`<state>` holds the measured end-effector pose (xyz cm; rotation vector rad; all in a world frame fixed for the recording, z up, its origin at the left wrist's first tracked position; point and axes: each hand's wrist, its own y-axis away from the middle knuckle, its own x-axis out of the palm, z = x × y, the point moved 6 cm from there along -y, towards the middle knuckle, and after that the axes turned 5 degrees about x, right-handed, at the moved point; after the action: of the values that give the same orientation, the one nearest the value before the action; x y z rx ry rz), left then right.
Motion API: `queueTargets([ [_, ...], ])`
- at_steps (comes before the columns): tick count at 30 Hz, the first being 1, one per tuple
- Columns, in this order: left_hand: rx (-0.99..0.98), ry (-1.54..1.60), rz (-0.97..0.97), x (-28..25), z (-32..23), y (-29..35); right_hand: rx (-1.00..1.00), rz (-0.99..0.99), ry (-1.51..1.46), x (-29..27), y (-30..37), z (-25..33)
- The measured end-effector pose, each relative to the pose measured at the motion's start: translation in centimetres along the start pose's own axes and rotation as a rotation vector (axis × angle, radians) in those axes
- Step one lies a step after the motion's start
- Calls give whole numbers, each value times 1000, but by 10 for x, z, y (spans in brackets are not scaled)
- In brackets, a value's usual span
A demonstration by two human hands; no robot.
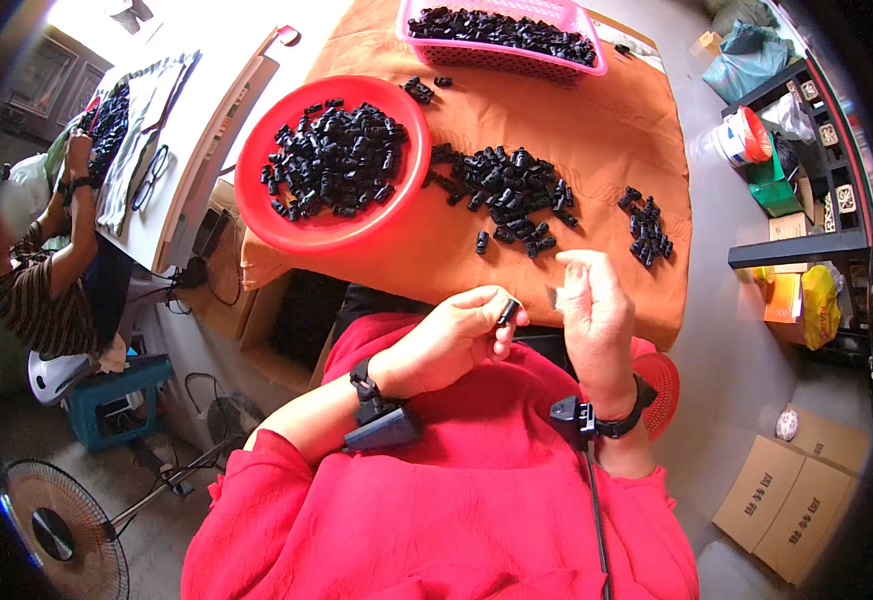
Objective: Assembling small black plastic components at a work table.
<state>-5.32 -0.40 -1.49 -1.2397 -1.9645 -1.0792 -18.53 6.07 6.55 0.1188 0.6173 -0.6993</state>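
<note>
Holding a small black plastic part (507,312) betw. thumb and fingertips, the left hand (453,338) is kept near the body, fingers clamped on it. The right hand (591,305) is raised just beside it, fingers curled tog.; whether anything is pinched there cannot be told. The step in hand is judged as one-piece handling or assy. More parts lie far on the orange cloth (596,130): a loose pile (506,195), a red bowl (256,210), a pink basket (501,55). Next move likely calls for fine alignment of both hands.
</note>
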Motion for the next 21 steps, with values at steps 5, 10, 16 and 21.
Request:
queueTargets([
  [5, 9, 64, 37, 3, -4, -1, 93, 109, -35, 11, 8, -1],
  [10, 65, 81, 58, 1, -5, -4, 32, 185, 5, 18, 8, 1],
  [16, 117, 7, -29, -6, -4, -11, 93, 302, -139, 31, 6, 1],
  [21, 67, 21, -20, -8, -11, -14, 20, 283, -20, 30, -5, 5],
])
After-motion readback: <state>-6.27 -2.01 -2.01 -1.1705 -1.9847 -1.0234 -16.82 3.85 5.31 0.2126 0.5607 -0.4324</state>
